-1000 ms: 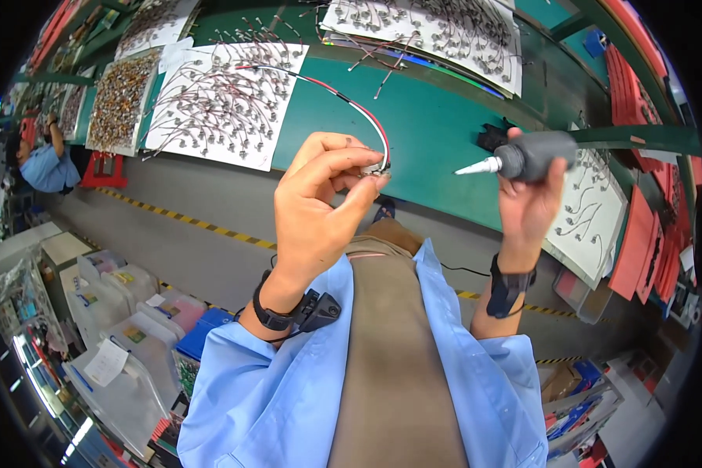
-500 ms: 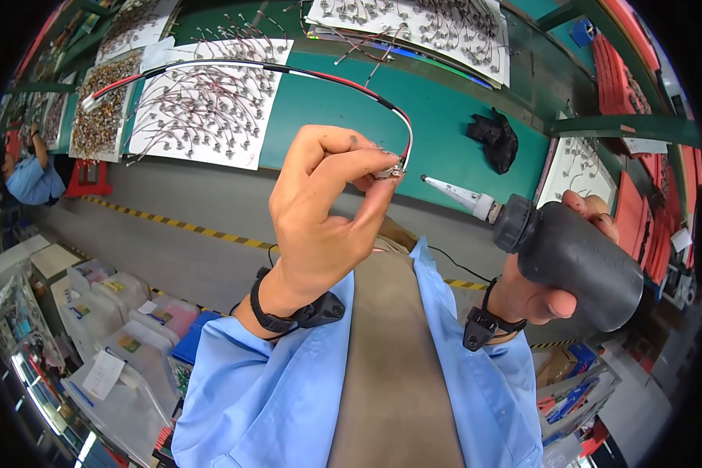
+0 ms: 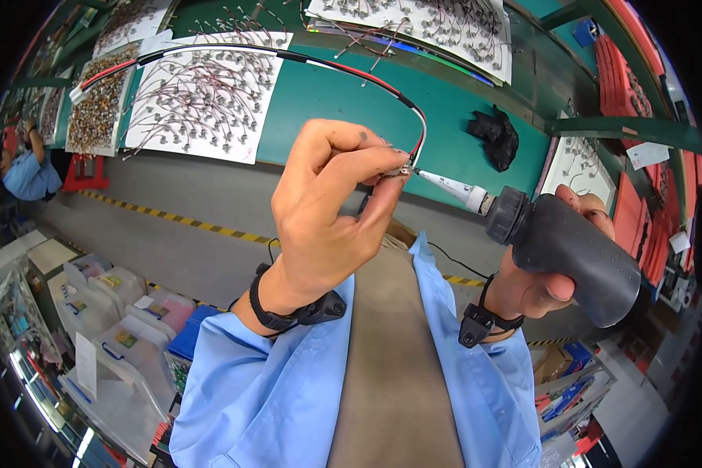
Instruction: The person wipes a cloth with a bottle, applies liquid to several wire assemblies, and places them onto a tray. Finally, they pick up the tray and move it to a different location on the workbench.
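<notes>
Between thumb and fingertips, my left hand [image 3: 327,203] pinches a small metal part [image 3: 398,171] mostly hidden by the fingers. From it a wire harness [image 3: 288,55] with red, white and black sections arcs up and away to the left, ending in a white connector [image 3: 76,94]. My right hand [image 3: 534,285] is wrapped round a black squeeze bottle [image 3: 573,246], held tilted. The bottle's white tapered nozzle [image 3: 452,187] points left, its dark tip at or very near the metal part; whether they touch I cannot tell.
Over the green workbench [image 3: 343,117] lie a white sheet [image 3: 246,148] of wired parts and a crumpled black glove [image 3: 494,139]. More such sheets are stacked at the back [image 3: 444,39]. Plastic bins [image 3: 136,355] stand lower left. Another person [image 3: 31,171] is far left.
The nozzle tip has come left and up to the metal part as my right hand shifted the bottle. My left hand has moved slightly right, and the wire arc has risen.
</notes>
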A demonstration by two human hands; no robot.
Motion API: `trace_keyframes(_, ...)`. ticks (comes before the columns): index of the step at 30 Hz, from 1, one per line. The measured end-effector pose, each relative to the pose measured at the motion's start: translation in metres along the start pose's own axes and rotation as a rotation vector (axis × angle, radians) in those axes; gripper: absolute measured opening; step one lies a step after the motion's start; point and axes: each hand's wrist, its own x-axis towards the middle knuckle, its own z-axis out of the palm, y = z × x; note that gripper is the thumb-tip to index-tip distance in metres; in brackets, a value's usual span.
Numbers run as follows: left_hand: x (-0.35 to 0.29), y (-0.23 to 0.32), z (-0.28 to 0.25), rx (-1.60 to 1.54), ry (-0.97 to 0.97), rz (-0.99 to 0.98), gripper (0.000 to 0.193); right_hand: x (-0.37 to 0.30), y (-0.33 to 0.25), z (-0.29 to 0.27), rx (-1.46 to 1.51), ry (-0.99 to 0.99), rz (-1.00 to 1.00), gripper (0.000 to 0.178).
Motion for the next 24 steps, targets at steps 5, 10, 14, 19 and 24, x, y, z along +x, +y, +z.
trace_keyframes(5,0.003,-0.001,0.0,0.033,-0.017,0.029,0.024,0.007,0.01,-0.011,0.138,-0.166,-0.119,0.087)
trace_keyframes(10,0.007,-0.003,0.004,0.007,-0.002,0.026,0.024,0.011,0.008,-0.008,0.099,-0.109,-0.139,0.081)
trace_keyframes(14,0.009,-0.005,0.008,0.004,-0.003,0.032,0.025,0.015,0.01,-0.01,0.107,-0.102,-0.194,0.075)
trace_keyframes(19,0.011,-0.006,0.008,0.016,-0.05,0.048,0.027,0.015,0.01,-0.004,0.056,-0.045,-0.207,0.071)
trace_keyframes(24,0.015,-0.007,0.01,0.06,-0.051,0.084,0.026,0.018,0.012,-0.005,0.006,-0.009,-0.224,0.07)
